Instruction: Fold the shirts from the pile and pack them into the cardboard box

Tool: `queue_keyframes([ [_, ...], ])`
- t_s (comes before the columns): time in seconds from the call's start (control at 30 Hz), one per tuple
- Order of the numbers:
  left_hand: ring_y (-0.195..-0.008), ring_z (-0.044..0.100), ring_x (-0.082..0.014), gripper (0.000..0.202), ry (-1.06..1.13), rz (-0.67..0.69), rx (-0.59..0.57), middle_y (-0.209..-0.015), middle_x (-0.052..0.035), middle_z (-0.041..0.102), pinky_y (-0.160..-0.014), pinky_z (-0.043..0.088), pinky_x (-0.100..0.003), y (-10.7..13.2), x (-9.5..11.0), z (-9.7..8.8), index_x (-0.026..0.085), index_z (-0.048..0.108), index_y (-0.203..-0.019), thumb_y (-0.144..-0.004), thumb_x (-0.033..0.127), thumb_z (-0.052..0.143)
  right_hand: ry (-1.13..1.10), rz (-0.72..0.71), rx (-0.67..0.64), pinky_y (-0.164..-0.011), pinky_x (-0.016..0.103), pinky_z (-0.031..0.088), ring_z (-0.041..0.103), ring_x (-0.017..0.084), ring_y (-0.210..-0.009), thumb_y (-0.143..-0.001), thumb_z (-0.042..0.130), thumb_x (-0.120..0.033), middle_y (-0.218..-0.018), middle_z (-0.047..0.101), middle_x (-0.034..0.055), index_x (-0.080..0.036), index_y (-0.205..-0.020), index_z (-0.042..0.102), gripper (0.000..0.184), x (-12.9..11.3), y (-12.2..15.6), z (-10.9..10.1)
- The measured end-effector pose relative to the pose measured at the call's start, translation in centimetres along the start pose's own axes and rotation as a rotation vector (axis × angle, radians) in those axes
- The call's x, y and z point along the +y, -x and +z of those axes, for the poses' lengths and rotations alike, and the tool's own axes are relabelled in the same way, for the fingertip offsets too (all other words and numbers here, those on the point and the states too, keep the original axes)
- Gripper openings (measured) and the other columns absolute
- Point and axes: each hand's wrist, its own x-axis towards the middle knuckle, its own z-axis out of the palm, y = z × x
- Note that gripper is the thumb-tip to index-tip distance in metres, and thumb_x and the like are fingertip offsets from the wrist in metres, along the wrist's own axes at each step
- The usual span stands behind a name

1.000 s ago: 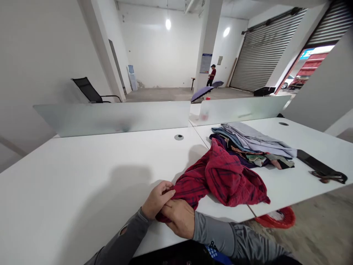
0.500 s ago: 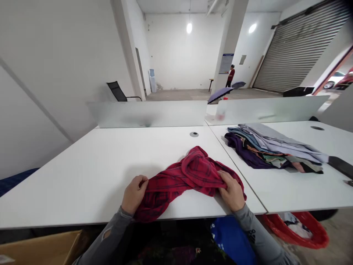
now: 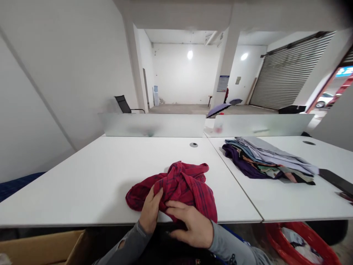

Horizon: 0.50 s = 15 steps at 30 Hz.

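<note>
A crumpled red plaid garment (image 3: 190,184) with dark lines lies bunched near the front edge of the white desk (image 3: 91,184). My left hand (image 3: 150,211) is closed on a fold at its near left side, thumb and fingers around the cloth. My right hand (image 3: 193,224) lies at the near edge of the garment, fingers stretched out against the fabric and thumb apart. Whether the bunched cloth is a shirt is hidden by its folds. Both forearms wear grey sleeves.
On the right desk lies a stack of folded clothes (image 3: 264,158), beside a dark flat object (image 3: 336,180). A red-lined bin (image 3: 275,239) holding cloth stands below right, a cardboard box (image 3: 41,246) below left. Frosted dividers (image 3: 154,125) edge the desks. Behind, a person is partly hidden by a pillar.
My hands have come closer together, the right one moving left and nearer me. The garment went from stretched sideways to a compact heap. The camera view has tilted upward.
</note>
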Motion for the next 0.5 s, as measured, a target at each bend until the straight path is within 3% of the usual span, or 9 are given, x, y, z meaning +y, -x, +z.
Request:
queue_keyframes([
  [0.07, -0.126, 0.052, -0.0258, 0.053, 0.161, -0.008, 0.057, -0.128, -0.009, 0.062, -0.107, 0.042, -0.04, -0.7, 0.1, -0.8, 0.019, 0.06, -0.122, -0.079, 0.049, 0.065, -0.009, 0.01, 0.174, -0.095, 0.032, 0.05, 0.062, 0.02, -0.107, -0.084, 0.06, -0.022, -0.115, 0.066, 0.0079, -0.021, -0.105, 0.068, 0.023, 0.6, 0.1, -1.8],
  [0.13, -0.124, 0.054, -0.0257, 0.056, 0.245, 0.003, 0.056, -0.13, -0.0082, 0.061, -0.107, 0.043, -0.04, -0.9, 0.6, -1.7, 0.02, 0.058, -0.126, -0.079, 0.048, 0.067, 0.035, 0.074, 0.453, -0.095, 0.035, 0.05, 0.063, 0.02, -0.103, -0.089, 0.054, -0.026, -0.111, 0.068, 0.007, -0.022, -0.107, 0.067, 0.022, 2.2, -0.3, -4.6],
  [0.17, -0.124, 0.054, -0.0254, 0.055, 0.245, 0.017, 0.038, -0.131, -0.0077, 0.061, -0.107, 0.043, -0.04, -0.8, 0.9, -2.1, 0.021, 0.057, -0.128, -0.08, 0.048, 0.066, 0.052, 0.101, 0.518, -0.096, 0.038, 0.049, 0.062, 0.021, -0.106, -0.089, 0.055, -0.03, -0.114, 0.067, 0.0078, -0.022, -0.111, 0.065, 0.025, 3.2, -0.7, -6.1],
  [0.23, -0.126, 0.053, -0.025, 0.052, 0.191, 0.052, -0.031, -0.132, -0.0068, 0.061, -0.11, 0.04, -0.04, -0.4, 1.7, -2.8, 0.022, 0.057, -0.129, -0.084, 0.046, 0.064, 0.048, 0.119, 0.45, -0.098, 0.042, 0.048, 0.057, 0.024, -0.117, -0.085, 0.062, -0.038, -0.128, 0.061, 0.0097, -0.023, -0.122, 0.061, 0.04, 5.5, -2.2, -8.9],
  [0.33, -0.127, 0.052, -0.0258, 0.048, 0.044, 0.06, -0.216, -0.132, -0.0067, 0.061, -0.112, 0.038, -0.04, 0.4, 3.5, -3.8, 0.022, 0.059, -0.129, -0.086, 0.043, 0.061, 0.068, 0.08, 0.187, -0.106, 0.047, 0.041, 0.041, 0.028, -0.135, -0.074, 0.073, -0.047, -0.147, 0.043, 0.0119, -0.023, -0.139, 0.047, 0.074, 7.8, -5.5, -10.9],
  [0.43, -0.126, 0.053, -0.028, 0.049, -0.16, 0.048, -0.406, -0.132, -0.0068, 0.06, -0.11, 0.038, -0.043, 0.7, 6.5, -4.8, 0.022, 0.06, -0.128, -0.084, 0.041, 0.063, 0.115, -0.021, -0.035, -0.113, 0.05, 0.029, 0.034, 0.03, -0.139, -0.057, 0.084, -0.046, -0.151, 0.037, 0.0145, -0.021, -0.144, 0.041, 0.1, 8.2, -9.4, -9.9],
  [0.5, -0.127, 0.051, -0.03, 0.058, -0.334, 0.079, -0.526, -0.134, -0.0067, 0.059, -0.112, 0.035, -0.044, 0.7, 8.9, -5.6, 0.023, 0.058, -0.131, -0.076, 0.038, 0.071, 0.094, -0.121, -0.173, -0.111, 0.048, 0.032, 0.044, 0.029, -0.131, -0.055, 0.084, -0.041, -0.142, 0.049, 0.0133, -0.019, -0.136, 0.051, 0.09, 7.7, -11.7, -8.4],
])
